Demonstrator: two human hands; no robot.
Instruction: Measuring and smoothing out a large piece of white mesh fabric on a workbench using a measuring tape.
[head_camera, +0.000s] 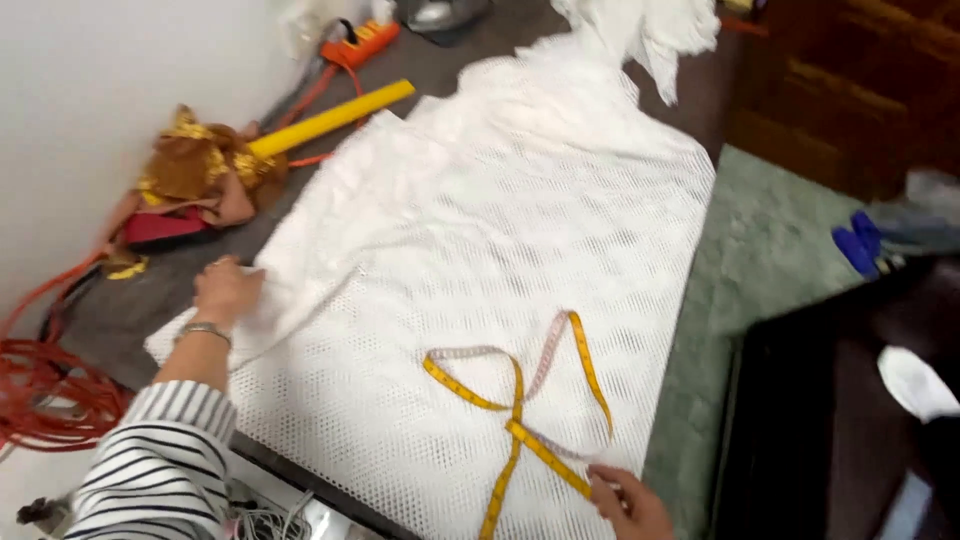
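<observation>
While the fingers of the left hand (226, 290) lie flat, pressed on the left edge of a white mesh cloth (500, 260), gripping nothing, the right hand (628, 503) at the bottom of the frame pinches a yellow tape measure (520, 400) between fingertips, nearly closed on it. A metal bracelet (204, 330) sits at the left wrist, w/ a striped sleeve (160, 450) behind it. The tape lies looped and crossed over itself on the lower part of the cloth, one end running off toward the frame's bottom edge.

The cloth covers most of a dark table (130, 310), w/ its far end bunched up near the top. Left of it: a brown-and-gold heap of fabric (195, 175), a yellow tube (335, 115), orange cable (45, 390) coiled at the table's near-left corner, and an orange power strip (360, 42) further back. A green carpet (760, 250) shows to the right.

Risk, judged from this: the tape's crossed loop could twist or snag in the open mesh if pulled, dragging the cloth out of flat; only one hand pins it, approx. at one edge. The cable nearby could also catch a sleeve.
</observation>
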